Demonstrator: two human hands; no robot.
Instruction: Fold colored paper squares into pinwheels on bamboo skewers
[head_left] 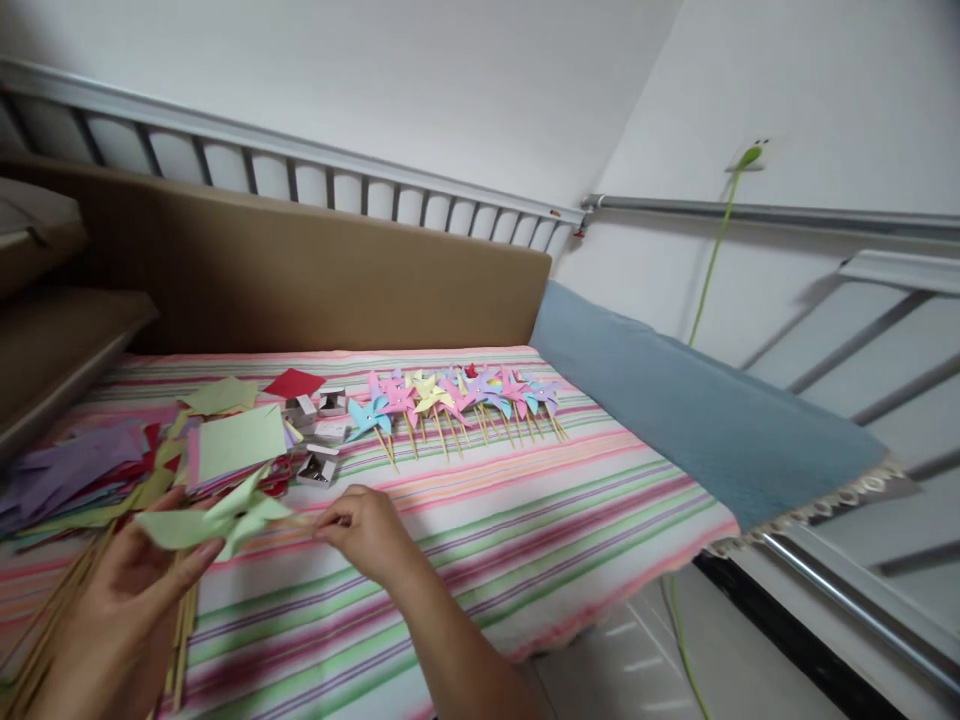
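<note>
Pale green pinwheel (255,513) held over a striped cloth (510,510)

The left hand (127,600) gripped the pinwheel by a petal, thumb in front, while the right hand (367,530) pinched a slim wooden stick (294,521) that ran from the pinwheel's edge. Both were at the near left of the cloth, in front of the paper piles. Whether the small white boxes (328,432) beside those piles bore any print could not be made out; one open box (322,453) had dark bits inside.

The cloth carried stripes of pink, green, purple and maroon on white. Farther back lay a row of multicoloured pinwheels (431,395), sticks toward the viewer. On the left spread purple paper (75,465), a stack topped by a pale green sheet (240,443) and a red sheet (295,383); bare sticks (180,640) lay under and beside the left hand.

A brown panel (337,275) stood along the back, below a slatted railing (300,155) and a white wall (450,80). To the right, a blue cover (675,400) with a tasselled fringe (832,510) ran beside the stripes. A lime-green cord (709,275) dropped from a socket past a grey metal pipe (825,217), reappearing over the pale floor (637,650).
</note>
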